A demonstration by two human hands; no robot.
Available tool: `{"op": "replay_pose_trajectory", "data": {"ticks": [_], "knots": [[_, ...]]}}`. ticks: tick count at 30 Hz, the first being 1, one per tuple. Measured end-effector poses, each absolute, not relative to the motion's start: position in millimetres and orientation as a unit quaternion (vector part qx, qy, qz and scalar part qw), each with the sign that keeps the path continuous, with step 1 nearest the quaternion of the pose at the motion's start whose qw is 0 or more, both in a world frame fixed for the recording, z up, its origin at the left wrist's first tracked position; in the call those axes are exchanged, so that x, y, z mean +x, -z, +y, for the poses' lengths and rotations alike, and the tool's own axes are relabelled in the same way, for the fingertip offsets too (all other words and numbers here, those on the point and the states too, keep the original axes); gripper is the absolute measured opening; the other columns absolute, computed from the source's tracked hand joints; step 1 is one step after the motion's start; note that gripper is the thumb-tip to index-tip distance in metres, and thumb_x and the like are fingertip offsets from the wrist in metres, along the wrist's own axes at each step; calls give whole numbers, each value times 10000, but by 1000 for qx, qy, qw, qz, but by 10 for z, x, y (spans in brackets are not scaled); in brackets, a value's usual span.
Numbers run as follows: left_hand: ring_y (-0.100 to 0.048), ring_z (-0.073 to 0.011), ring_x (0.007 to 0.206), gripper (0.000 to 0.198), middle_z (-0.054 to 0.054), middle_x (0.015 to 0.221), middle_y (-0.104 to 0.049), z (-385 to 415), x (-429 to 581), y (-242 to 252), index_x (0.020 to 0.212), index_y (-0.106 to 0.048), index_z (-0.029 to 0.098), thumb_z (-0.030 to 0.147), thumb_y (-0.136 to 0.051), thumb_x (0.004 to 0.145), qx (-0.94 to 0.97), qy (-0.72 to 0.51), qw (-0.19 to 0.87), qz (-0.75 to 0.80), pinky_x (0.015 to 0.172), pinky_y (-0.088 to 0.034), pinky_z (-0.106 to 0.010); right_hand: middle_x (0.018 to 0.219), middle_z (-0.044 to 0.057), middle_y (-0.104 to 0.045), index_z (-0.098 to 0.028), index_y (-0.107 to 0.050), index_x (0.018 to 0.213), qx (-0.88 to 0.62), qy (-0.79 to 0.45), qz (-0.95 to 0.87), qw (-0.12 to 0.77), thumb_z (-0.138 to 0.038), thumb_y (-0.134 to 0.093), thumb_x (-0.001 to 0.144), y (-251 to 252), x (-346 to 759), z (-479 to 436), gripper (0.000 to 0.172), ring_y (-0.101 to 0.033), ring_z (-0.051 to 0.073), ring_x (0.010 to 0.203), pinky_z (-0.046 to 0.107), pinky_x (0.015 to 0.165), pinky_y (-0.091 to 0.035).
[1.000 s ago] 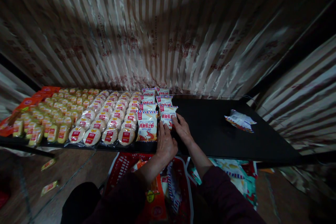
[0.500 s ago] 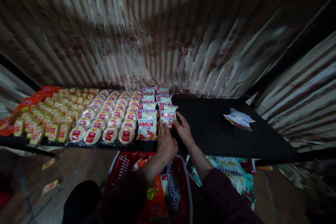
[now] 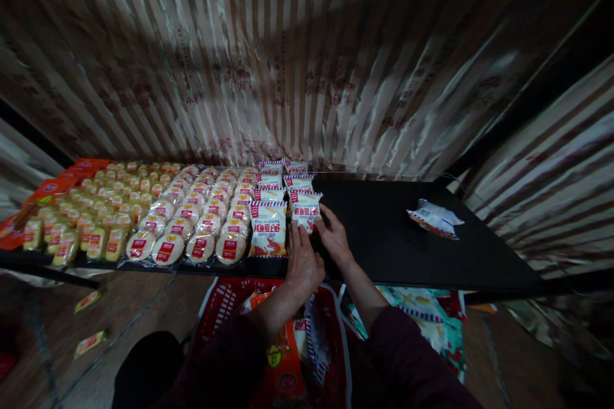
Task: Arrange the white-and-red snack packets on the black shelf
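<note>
A white snack packet (image 3: pixel 306 207) with red lettering and a striped top edge lies in the second column of such packets. My left hand (image 3: pixel 303 263) is at its lower edge, fingers together and pressed against it. From the right side my right hand (image 3: pixel 336 238) grips the same packet, fingers bent at its edge. Both hands partly cover its lower corners. Directly left, a matching snack packet (image 3: pixel 267 230) lies at the front of its column. More packets overlap behind these two. Rows of round, clear-wrapped rice crackers (image 3: pixel 201 246) adjoin them on the left.
The black shelf (image 3: pixel 384 236) carries small yellow packs (image 3: pixel 96 241) and orange bags (image 3: pixel 50 186) at left, and a crumpled white packet (image 3: pixel 435 217) at right. Below stand a red basket (image 3: pixel 223 307) of packets and a green bag (image 3: pixel 453 332). Striped fabric (image 3: pixel 288 77) hangs behind.
The packet between my hands has shifted very slightly to the left, and my right hand's fingers have moved with it. My left hand stays almost in place.
</note>
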State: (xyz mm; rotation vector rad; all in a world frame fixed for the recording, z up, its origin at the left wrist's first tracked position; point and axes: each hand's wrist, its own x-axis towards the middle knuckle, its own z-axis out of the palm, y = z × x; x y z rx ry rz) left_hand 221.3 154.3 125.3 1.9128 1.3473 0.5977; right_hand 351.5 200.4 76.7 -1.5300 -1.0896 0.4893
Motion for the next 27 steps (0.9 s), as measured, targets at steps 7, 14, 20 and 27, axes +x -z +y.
{"op": "replay_pose_trajectory", "data": {"ticks": [7,14,20,27], "knots": [[-77,-298,1448,781,-224,1560,-99,1535,2216,-1242,1430,-249,-21,120,-501,704,739,-241,357,518,1191,-118,-420,1170,46,-667,-238,-597,1230,-649,-214,-465,564,-362,-558,792,-758,3501,2010,457,-580,243,1130,453,1012,-442],[-53,-315,1447,770,-241,1557,-62,1537,2223,-1260,1431,-221,-62,127,-481,732,753,-212,340,521,1187,-124,-450,1234,47,-639,-232,-576,1254,-645,-214,-460,572,-367,-569,788,-716,3518,2007,485,-566,230,1157,427,1039,-422],[-26,-302,1447,801,-237,1558,-66,1532,2247,-1166,1434,-220,-26,127,-501,699,742,-243,342,523,1188,-120,-455,1194,61,-661,-216,-603,1217,-658,-214,-450,564,-388,-558,790,-694,3526,1994,463,-577,248,1140,456,1026,-430],[18,-286,1447,844,-207,1570,-27,1526,2250,-1109,1462,-175,29,125,-510,693,741,-260,341,516,1186,-106,-460,1193,50,-664,-236,-597,1226,-665,-202,-449,562,-403,-559,793,-704,3522,1948,466,-582,240,1128,455,1018,-434]]}}
